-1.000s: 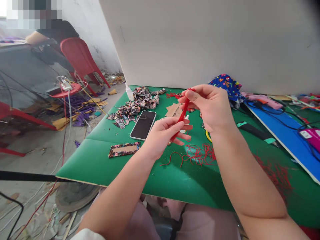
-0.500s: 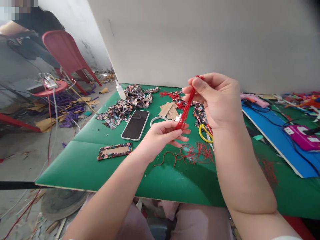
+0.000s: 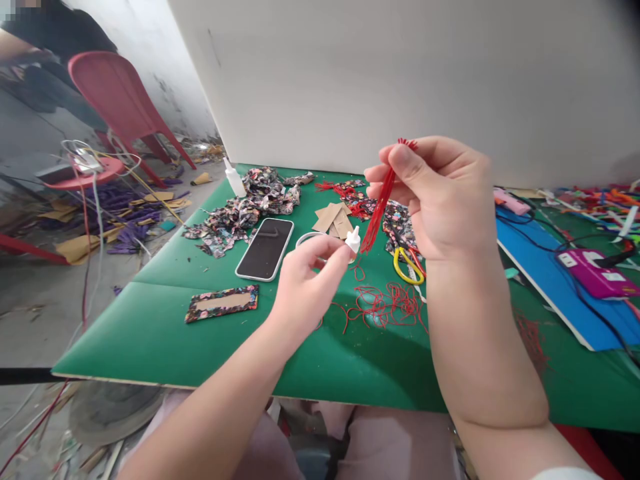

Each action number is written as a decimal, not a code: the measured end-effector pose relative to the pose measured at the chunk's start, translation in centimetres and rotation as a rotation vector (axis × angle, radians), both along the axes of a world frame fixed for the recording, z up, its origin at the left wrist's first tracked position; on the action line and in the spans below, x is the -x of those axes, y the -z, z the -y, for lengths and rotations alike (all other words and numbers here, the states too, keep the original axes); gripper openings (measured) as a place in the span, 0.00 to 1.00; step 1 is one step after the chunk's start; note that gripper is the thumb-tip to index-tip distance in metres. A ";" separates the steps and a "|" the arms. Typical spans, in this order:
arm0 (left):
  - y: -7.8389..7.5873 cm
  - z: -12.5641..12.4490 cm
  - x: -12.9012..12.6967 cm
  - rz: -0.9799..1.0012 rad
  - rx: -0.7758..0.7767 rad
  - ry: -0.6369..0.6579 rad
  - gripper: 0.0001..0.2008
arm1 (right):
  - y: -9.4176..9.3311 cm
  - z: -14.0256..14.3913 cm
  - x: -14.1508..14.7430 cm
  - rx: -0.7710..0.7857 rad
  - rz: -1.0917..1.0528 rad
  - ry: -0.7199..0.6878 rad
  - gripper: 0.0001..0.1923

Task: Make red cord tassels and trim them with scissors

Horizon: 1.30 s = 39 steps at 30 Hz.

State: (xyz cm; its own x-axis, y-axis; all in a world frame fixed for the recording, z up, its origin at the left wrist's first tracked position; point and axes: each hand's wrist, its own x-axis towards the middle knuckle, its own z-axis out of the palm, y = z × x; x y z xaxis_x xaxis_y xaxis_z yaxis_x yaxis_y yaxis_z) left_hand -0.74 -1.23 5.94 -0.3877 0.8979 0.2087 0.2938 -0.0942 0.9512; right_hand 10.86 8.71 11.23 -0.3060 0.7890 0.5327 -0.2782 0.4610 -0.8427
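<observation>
Up above the green table, the right hand pinches a bundle of red threads near its top between thumb and forefinger, so a short tuft pokes out above the fingertips and the rest hangs down and to the left, its loose end free in the air. Just left of that loose end, the left hand is held with fingers loosely curled and slightly parted, gripping nothing, its forefinger close to a small white bottle cap but whether they touch cannot be told. Below both hands a tangle of red thread lies on the table, with yellow-handled scissors just right of it. A phone lies left of the left hand, patterned fabric scraps farther off, and a fabric-edged card nearer. Bare green surface runs from the hands to the near edge; a white board closes the far side.
</observation>
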 end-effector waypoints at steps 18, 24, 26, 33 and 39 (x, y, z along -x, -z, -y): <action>0.8 -0.1 -0.7 0.143 0.016 0.089 0.10 | -0.8 1.6 0.2 0.025 0.088 0.032 0.07; 1.0 -0.6 -0.9 0.122 -0.029 0.056 0.10 | -0.9 1.7 0.3 0.053 0.066 -0.006 0.05; 1.0 -0.7 -0.9 0.128 -0.028 0.056 0.10 | -0.9 1.7 0.3 0.062 0.053 -0.034 0.05; 1.0 -0.8 -1.1 0.193 -0.044 0.068 0.10 | -0.8 1.7 0.4 0.089 0.067 -0.076 0.05; 0.8 -0.7 -0.9 0.239 0.000 0.084 0.09 | -0.6 1.4 0.4 0.061 0.022 -0.063 0.04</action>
State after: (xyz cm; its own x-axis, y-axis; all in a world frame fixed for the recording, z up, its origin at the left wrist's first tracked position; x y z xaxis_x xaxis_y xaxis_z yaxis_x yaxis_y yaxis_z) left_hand 0.12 -0.57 5.14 -0.3502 0.9290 0.1196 0.0513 -0.1084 0.9928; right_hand 10.49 7.33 11.82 -0.3673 0.7985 0.4770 -0.2868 0.3906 -0.8747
